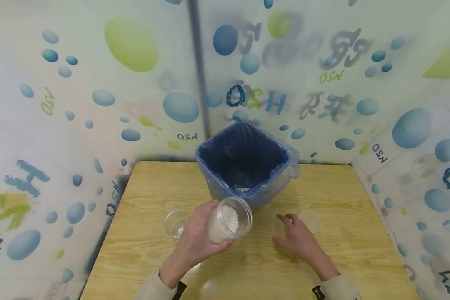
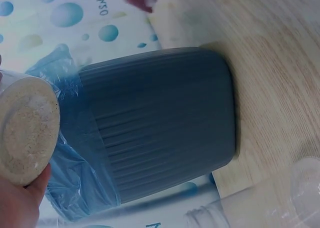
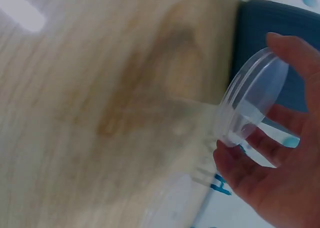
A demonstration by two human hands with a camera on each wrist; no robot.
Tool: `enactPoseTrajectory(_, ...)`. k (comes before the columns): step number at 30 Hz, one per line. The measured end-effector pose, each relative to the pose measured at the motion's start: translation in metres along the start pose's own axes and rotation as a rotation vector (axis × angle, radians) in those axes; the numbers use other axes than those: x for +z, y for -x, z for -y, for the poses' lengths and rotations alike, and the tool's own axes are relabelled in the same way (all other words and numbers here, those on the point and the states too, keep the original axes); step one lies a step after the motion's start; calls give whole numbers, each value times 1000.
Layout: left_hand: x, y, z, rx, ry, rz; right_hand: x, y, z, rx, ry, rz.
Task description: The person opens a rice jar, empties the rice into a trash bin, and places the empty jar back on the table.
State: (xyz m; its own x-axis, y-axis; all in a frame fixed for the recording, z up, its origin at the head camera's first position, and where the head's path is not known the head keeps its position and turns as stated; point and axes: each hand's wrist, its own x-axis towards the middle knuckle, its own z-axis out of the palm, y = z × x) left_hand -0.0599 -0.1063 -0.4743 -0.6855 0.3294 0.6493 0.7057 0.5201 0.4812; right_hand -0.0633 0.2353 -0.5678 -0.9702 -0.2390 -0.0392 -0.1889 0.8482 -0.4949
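My left hand grips a clear plastic jar, tilted with its uncovered mouth toward the bin. White grains that look like rice lie inside; the left wrist view shows the jar's round base. Just beyond it stands a dark bin, lined with a blue plastic bag. A little white material shows low inside the bag. Over the right part of the table, my right hand holds a clear round lid by its rim between thumb and fingers.
A second clear jar stands on the wooden table, left of my left hand. Another clear lid lies flat beyond my right hand. Patterned curtains enclose the table behind and at both sides.
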Motion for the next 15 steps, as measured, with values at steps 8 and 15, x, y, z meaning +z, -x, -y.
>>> enactPoseTrajectory(8,-3,-1,-2,-9,-2,2,19,-5,-4,-47,192,53)
enactPoseTrajectory(15,-5,-2,-1,-28,-17,-2,23,-8,-6,-71,210,48)
